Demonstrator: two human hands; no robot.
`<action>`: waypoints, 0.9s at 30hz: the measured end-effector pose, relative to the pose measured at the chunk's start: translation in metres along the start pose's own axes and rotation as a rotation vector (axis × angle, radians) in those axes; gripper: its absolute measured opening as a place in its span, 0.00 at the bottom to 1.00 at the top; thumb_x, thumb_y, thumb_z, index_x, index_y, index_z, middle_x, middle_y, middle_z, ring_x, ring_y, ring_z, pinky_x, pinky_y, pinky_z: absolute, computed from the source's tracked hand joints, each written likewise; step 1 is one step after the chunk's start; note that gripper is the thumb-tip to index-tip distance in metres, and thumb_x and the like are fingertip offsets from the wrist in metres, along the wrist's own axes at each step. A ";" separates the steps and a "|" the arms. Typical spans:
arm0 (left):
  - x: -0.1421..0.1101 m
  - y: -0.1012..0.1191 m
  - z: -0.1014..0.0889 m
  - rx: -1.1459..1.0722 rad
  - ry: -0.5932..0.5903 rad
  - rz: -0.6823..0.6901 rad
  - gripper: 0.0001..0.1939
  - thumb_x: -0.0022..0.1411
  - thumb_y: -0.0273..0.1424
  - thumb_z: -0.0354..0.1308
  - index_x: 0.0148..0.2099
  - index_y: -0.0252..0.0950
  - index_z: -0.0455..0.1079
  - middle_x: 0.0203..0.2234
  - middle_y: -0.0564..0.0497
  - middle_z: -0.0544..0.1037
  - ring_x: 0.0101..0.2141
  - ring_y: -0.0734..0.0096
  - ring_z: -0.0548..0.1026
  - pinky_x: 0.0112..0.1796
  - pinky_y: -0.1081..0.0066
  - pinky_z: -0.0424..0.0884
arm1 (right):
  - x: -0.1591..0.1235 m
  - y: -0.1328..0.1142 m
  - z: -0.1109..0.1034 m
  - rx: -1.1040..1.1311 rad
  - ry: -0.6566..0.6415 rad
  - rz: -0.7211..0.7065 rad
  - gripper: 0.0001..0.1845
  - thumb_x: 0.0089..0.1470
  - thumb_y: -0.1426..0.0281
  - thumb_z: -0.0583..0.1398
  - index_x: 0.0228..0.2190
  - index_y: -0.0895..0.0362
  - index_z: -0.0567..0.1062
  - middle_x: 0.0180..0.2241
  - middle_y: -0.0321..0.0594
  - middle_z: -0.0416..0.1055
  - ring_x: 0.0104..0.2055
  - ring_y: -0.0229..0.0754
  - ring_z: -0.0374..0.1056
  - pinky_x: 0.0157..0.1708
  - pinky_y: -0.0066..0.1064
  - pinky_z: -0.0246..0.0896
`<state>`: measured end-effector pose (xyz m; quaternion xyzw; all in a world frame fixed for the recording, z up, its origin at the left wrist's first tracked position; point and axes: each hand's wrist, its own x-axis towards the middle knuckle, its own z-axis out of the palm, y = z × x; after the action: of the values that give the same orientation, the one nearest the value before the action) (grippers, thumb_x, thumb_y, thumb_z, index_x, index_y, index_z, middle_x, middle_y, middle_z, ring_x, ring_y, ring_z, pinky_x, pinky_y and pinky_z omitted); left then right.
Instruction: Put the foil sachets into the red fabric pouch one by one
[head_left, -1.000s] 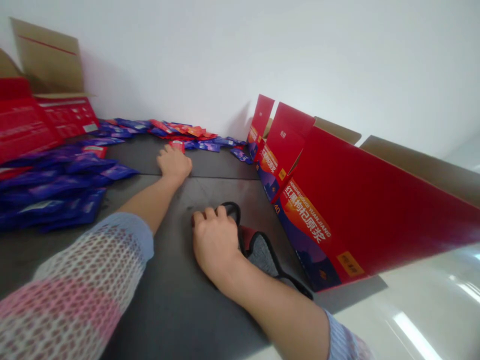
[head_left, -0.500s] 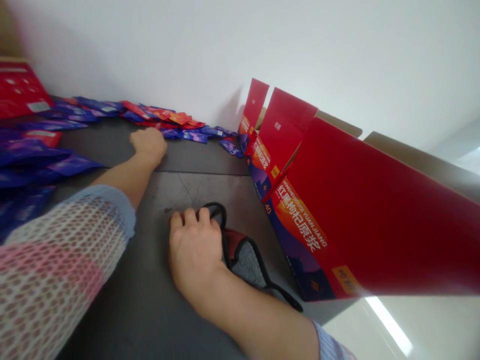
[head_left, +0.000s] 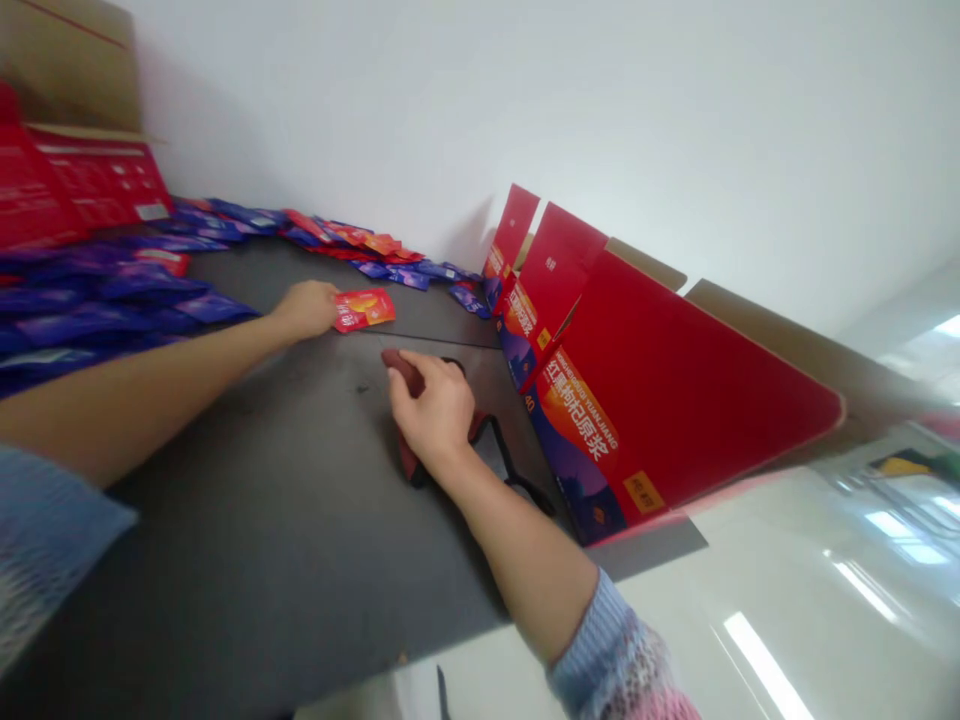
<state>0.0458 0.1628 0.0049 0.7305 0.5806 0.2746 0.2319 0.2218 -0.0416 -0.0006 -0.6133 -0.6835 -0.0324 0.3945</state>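
Extending left from the front carton (head_left: 675, 400), a dark grey desk (head_left: 285, 540) fills the foreground. The front carton is red with a purple lower panel; two further red cartons (head_left: 559, 270) stand in line behind it. Far left of the front carton: an open carton (head_left: 112, 190) with a raised brown flap, and a heap of mostly purple sachets (head_left: 112, 310). Behind and left of the front carton: a row of purple and red sachets (head_left: 330, 235). Just left of the front carton: a padded object (head_left: 491, 450), grey and maroon, partly hidden, grasped under the curled fingers of the right hand (head_left: 435, 405). Farther left of the front carton: the left hand (head_left: 307, 308), pinching one end of a red sachet (head_left: 365, 309)
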 end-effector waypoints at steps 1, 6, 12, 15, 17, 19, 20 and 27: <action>-0.014 0.003 0.000 0.003 -0.007 -0.029 0.09 0.61 0.16 0.55 0.42 0.21 0.75 0.41 0.39 0.81 0.47 0.61 0.74 0.50 0.70 0.65 | 0.002 0.003 0.000 0.027 0.035 -0.030 0.16 0.64 0.62 0.57 0.49 0.53 0.78 0.49 0.38 0.79 0.51 0.43 0.72 0.54 0.35 0.65; -0.105 0.020 -0.008 -0.534 -0.242 -0.384 0.15 0.64 0.18 0.50 0.48 0.27 0.75 0.34 0.43 0.82 0.30 0.65 0.79 0.38 0.67 0.76 | 0.000 0.005 -0.002 0.109 0.118 -0.247 0.19 0.67 0.61 0.53 0.53 0.52 0.76 0.54 0.42 0.75 0.59 0.43 0.69 0.59 0.39 0.62; -0.162 0.020 -0.023 -0.788 -0.475 -0.465 0.08 0.57 0.23 0.59 0.39 0.33 0.77 0.33 0.45 0.83 0.31 0.63 0.80 0.33 0.66 0.78 | -0.023 -0.030 -0.007 0.027 -0.105 -0.460 0.24 0.66 0.60 0.52 0.60 0.53 0.71 0.65 0.43 0.65 0.63 0.45 0.63 0.61 0.40 0.57; -0.163 0.018 -0.022 -0.768 -0.481 -0.490 0.08 0.56 0.23 0.55 0.34 0.32 0.76 0.28 0.43 0.82 0.26 0.64 0.79 0.27 0.71 0.76 | -0.031 -0.048 -0.008 -0.107 -0.308 -0.528 0.26 0.65 0.57 0.54 0.61 0.51 0.69 0.67 0.41 0.62 0.66 0.50 0.56 0.64 0.49 0.50; -0.162 0.017 -0.021 -0.781 -0.494 -0.497 0.08 0.52 0.20 0.55 0.32 0.32 0.76 0.25 0.43 0.81 0.24 0.65 0.78 0.25 0.72 0.75 | -0.031 -0.054 -0.008 -0.173 -0.377 -0.507 0.24 0.65 0.56 0.55 0.60 0.47 0.69 0.65 0.38 0.65 0.67 0.51 0.53 0.63 0.55 0.45; -0.162 0.016 -0.020 -0.822 -0.496 -0.486 0.07 0.50 0.19 0.57 0.31 0.32 0.75 0.25 0.44 0.81 0.24 0.64 0.78 0.27 0.70 0.76 | -0.029 -0.053 -0.006 -0.201 -0.403 -0.443 0.23 0.65 0.57 0.55 0.60 0.45 0.68 0.63 0.37 0.67 0.66 0.50 0.54 0.62 0.56 0.46; -0.163 0.015 -0.020 -0.841 -0.497 -0.472 0.07 0.50 0.20 0.59 0.32 0.31 0.75 0.26 0.43 0.81 0.25 0.63 0.79 0.28 0.69 0.77 | -0.027 -0.051 -0.005 -0.205 -0.409 -0.401 0.23 0.65 0.58 0.55 0.59 0.46 0.67 0.62 0.38 0.69 0.64 0.50 0.56 0.60 0.54 0.49; -0.169 0.013 -0.019 -0.847 -0.433 -0.440 0.08 0.52 0.17 0.59 0.34 0.30 0.76 0.29 0.41 0.82 0.28 0.64 0.81 0.31 0.70 0.78 | -0.010 -0.035 0.002 -0.251 -0.427 -0.240 0.18 0.66 0.60 0.55 0.54 0.51 0.70 0.56 0.43 0.72 0.60 0.51 0.59 0.53 0.47 0.59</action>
<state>0.0130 -0.0050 0.0056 0.4735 0.4972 0.2727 0.6740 0.1898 -0.0575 0.0075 -0.5649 -0.8096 -0.0331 0.1558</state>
